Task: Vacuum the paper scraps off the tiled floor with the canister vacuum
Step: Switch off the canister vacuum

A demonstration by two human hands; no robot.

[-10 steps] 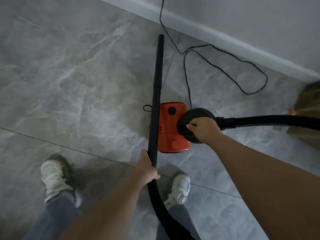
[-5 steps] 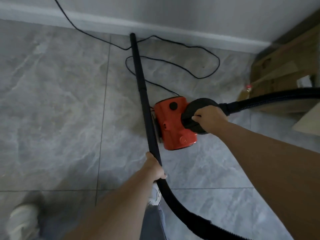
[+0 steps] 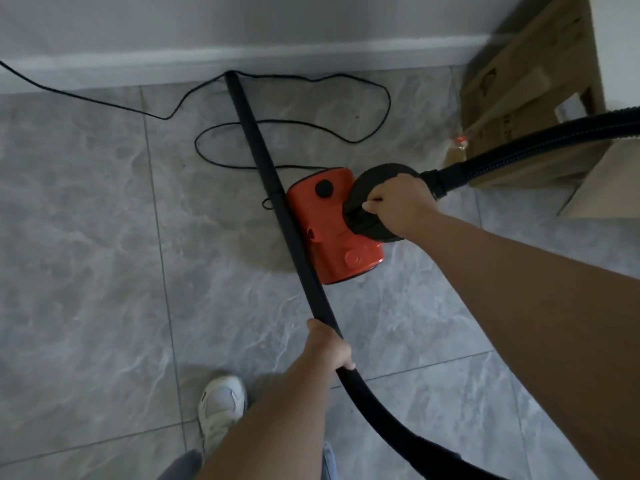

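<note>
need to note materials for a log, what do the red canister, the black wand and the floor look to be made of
Red canister: likely moulded plastic, smooth and faintly glossy, with rounded edges and a soft sheen.
Black wand: rigid tube, matte; plastic or painted metal, cannot tell.
Floor: large tiles, probably glazed ceramic or porcelain, with grey marble-like veining, thin grout lines and a slight shine.

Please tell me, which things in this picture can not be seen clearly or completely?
Head view only:
- Wand: its nozzle tip at the baseboard is too dark to tell.
- Hose: cut off by the right edge.
- Canister handle: covered by the right hand.
- Cord: leaves at the left edge, plug unseen.
- Paper scraps: none discernible.
</note>
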